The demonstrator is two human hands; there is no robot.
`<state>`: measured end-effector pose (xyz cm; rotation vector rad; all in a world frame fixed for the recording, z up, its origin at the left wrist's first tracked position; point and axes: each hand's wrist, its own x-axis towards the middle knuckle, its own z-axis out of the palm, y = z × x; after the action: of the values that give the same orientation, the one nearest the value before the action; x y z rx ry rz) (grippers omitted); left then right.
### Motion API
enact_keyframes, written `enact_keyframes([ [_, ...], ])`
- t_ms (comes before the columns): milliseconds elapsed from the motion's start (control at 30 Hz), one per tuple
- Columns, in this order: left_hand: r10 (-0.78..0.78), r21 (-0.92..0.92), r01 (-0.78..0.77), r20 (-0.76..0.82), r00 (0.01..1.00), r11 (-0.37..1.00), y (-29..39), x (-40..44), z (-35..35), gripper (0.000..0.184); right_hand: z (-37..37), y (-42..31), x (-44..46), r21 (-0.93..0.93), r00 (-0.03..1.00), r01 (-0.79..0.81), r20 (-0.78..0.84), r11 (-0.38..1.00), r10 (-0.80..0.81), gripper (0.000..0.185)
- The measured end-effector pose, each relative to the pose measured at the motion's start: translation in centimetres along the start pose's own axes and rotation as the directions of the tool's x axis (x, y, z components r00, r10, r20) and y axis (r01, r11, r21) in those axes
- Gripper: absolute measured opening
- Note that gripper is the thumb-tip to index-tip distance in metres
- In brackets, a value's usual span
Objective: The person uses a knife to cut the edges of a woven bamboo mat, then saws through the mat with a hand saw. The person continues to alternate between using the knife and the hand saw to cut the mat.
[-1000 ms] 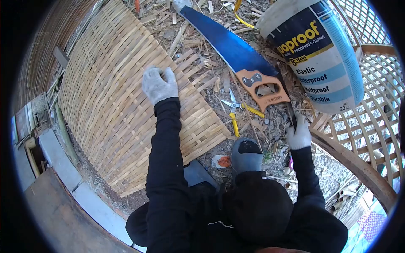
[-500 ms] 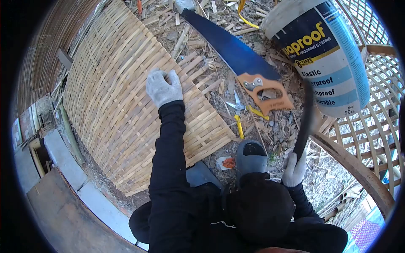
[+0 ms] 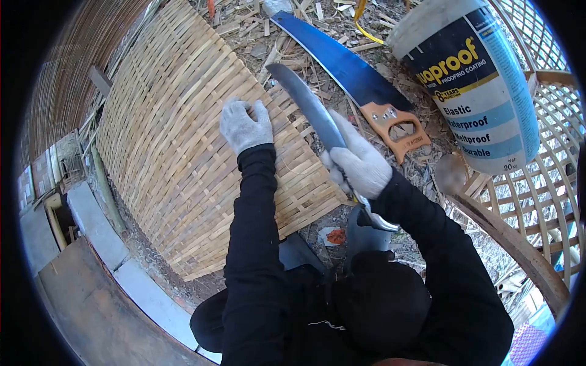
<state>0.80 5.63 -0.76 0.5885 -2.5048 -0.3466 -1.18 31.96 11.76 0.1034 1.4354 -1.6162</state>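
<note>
In a grey-white work glove, my left hand (image 3: 246,125) rests on the woven bamboo mat (image 3: 177,122) near its right edge. Its fingers are curled under, and whatever they may hold is hidden. My right hand (image 3: 361,160), gloved too, is wrapped around a curved machete (image 3: 308,104). The blade points up and left over the frayed mat edge, its tip apart from my left hand. Just beyond my right hand lies a handsaw (image 3: 351,70) with a blue blade and a wooden handle.
A large white and blue bucket (image 3: 482,91) stands at the upper right, beside an open-lattice bamboo frame (image 3: 543,158). Bamboo scraps (image 3: 293,55) litter the ground. My boot (image 3: 369,235) is at the mat's lower corner. Grey slabs (image 3: 146,293) line the lower left.
My right hand has swung the machete from beside the bucket leftward to the mat's edge. It now covers the yellow-handled cutting tool on the ground. My left hand stays at the same spot on the mat.
</note>
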Motion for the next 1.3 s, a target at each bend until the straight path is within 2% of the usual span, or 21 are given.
enact_keyframes([
  [200, -0.030, -0.004, 0.031, 0.050, 0.998, 1.000, 0.1, 0.0, -0.2, 0.026, 2.7, 0.9, 4.0, 0.090, 0.995, 0.018, -0.103, 0.996, -0.009, 0.088],
  [333, -0.002, -0.010, 0.002, 0.011, 1.000, 1.000, 0.1, 0.1, 0.0, 0.027, 3.0, 0.4, 4.2, 0.105, 0.993, -0.096, 0.083, 0.990, 0.088, 0.090],
  [367, -0.001, -0.021, 0.001, -0.005, 1.000, 1.000, 0.0, 0.1, 0.1, 0.027, 2.9, 0.3, 4.2, 0.177, 0.994, -0.102, 0.063, 0.979, 0.092, 0.090],
  [500, 0.002, -0.014, -0.002, 0.001, 1.000, 1.000, 0.1, -0.1, -0.1, 0.027, 3.8, 1.7, 4.5, 0.292, 0.980, 0.083, -0.195, 0.953, -0.026, 0.088],
  [600, -0.022, 0.017, 0.021, 0.030, 0.999, 1.000, 0.2, 0.0, -0.1, 0.026, 3.4, 1.7, 4.4, 0.217, 0.999, 0.014, -0.034, 0.976, -0.007, 0.089],
  [633, -0.015, 0.005, 0.015, 0.008, 1.000, 1.000, 0.1, 0.0, 0.2, 0.026, 3.1, 1.0, 4.4, 0.136, 0.994, -0.093, 0.069, 0.986, 0.084, 0.089],
  [767, -0.009, -0.018, 0.009, -0.015, 1.000, 1.000, -0.2, 0.0, 0.4, 0.028, 4.0, 2.0, 4.3, 0.282, 0.997, 0.023, -0.077, 0.959, -0.001, 0.090],
  [867, -0.022, -0.016, 0.022, 0.006, 1.000, 1.000, -0.4, -0.1, 0.3, 0.028, 3.8, 1.8, 4.7, 0.275, 0.997, 0.035, -0.076, 0.961, -0.015, 0.091],
  [967, -0.024, -0.009, 0.024, 0.010, 1.000, 1.000, 0.0, 0.0, 0.3, 0.028, 2.7, 1.1, 4.5, 0.148, 0.994, -0.075, 0.087, 0.986, 0.063, 0.091],
  [1067, -0.018, -0.012, 0.018, 0.004, 1.000, 1.000, -0.1, 0.0, 0.3, 0.028, 3.4, 1.4, 4.6, 0.302, 0.997, -0.010, -0.069, 0.953, 0.032, 0.089],
  [1167, -0.014, -0.020, 0.013, -0.005, 1.000, 1.000, -0.1, -0.1, 0.1, 0.028, 3.5, 1.3, 4.4, 0.132, 1.000, -0.005, -0.017, 0.991, 0.007, 0.089],
  [1267, 0.003, -0.025, -0.004, -0.031, 1.000, 1.000, -0.1, -0.1, 0.4, 0.028, 2.1, 0.6, 4.7, 0.165, 0.993, -0.103, 0.077, 0.981, 0.091, 0.089],
  [1300, 0.008, -0.023, -0.009, -0.045, 0.999, 1.000, -0.1, 0.0, 0.4, 0.028, 2.3, 0.7, 4.7, 0.221, 0.998, -0.045, 0.053, 0.974, 0.034, 0.089],
])
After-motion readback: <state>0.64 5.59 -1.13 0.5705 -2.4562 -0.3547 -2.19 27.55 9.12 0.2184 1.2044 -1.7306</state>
